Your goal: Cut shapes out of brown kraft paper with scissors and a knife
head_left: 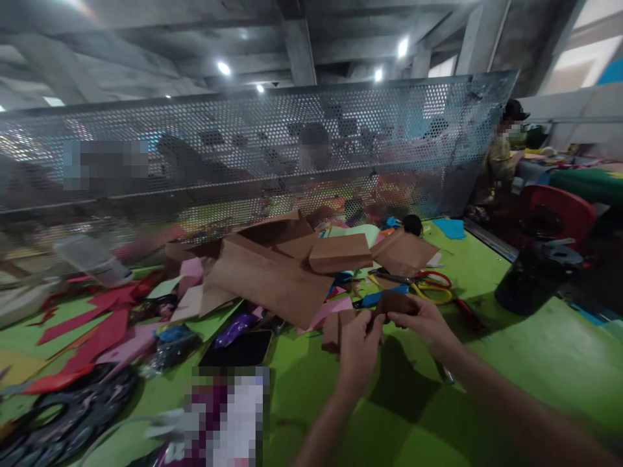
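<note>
My left hand [361, 340] is closed, its fingers pinching the lower left end of a small brown paper piece [396, 302]. On the right end of that same piece, my right hand [422, 320] also has its fingers closed. The piece is held above the green table, casting a shadow below. Just left of my left hand is a folded brown paper piece [331, 332]. Beyond my hands lie red- and yellow-handled scissors [433, 287] and a blue strip [385, 296]. Large brown paper sheets [267, 275] and a brown paper box [341, 253] are farther back.
A black phone [238, 350], a purple packet [236, 329] and red scraps [104, 331] lie left on the green table [487, 389]. A dark container [528, 279] stands right. Behind is a perforated metal partition [233, 155]; a person [501, 155] is at the far right.
</note>
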`<action>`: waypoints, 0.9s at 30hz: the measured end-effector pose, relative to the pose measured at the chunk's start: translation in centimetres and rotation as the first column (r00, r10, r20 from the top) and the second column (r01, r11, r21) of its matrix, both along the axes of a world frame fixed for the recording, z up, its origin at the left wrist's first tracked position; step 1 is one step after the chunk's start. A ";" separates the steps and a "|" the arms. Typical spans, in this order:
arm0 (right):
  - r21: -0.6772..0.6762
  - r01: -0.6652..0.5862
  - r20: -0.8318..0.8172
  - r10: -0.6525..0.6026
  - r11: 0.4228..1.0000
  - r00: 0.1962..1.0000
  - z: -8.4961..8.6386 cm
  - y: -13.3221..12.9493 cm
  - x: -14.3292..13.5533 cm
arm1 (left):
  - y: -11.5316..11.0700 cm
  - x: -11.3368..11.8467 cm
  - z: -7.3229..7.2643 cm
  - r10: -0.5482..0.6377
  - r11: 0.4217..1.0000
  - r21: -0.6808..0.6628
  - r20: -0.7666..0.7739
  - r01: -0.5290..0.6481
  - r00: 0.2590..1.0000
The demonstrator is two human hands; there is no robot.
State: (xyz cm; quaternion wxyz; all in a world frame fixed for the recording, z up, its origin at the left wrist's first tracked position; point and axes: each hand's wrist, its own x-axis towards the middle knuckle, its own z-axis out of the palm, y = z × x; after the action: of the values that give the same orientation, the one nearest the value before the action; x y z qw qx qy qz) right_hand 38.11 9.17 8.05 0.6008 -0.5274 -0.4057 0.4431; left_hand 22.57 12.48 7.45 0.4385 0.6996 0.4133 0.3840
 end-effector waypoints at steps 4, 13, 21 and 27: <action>0.010 0.064 0.079 -0.064 0.998 0.995 0.7 0.0 1.2 | 0.5 -0.3 0.0 -0.002 0.999 -0.042 0.033 0.003 0.999; 0.153 0.088 0.131 -0.108 0.984 0.985 1.2 0.2 2.4 | 1.7 -0.6 -1.1 0.008 0.994 -0.111 0.105 0.003 0.994; 0.144 0.227 0.554 -0.269 0.963 0.788 0.0 1.2 6.9 | 2.6 -1.2 -0.5 0.037 0.996 -0.082 0.114 -0.027 0.993; -0.015 0.256 0.863 -0.117 0.966 0.491 -0.8 2.2 11.6 | 3.3 -1.8 1.0 0.065 0.988 -0.148 0.201 -0.036 0.977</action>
State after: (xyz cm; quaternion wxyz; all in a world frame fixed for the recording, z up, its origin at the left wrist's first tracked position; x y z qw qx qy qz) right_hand 49.72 11.36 7.21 0.3280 -0.7586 -0.5565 0.0850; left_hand 20.80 15.78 8.46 0.5180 0.6121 0.4101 0.4345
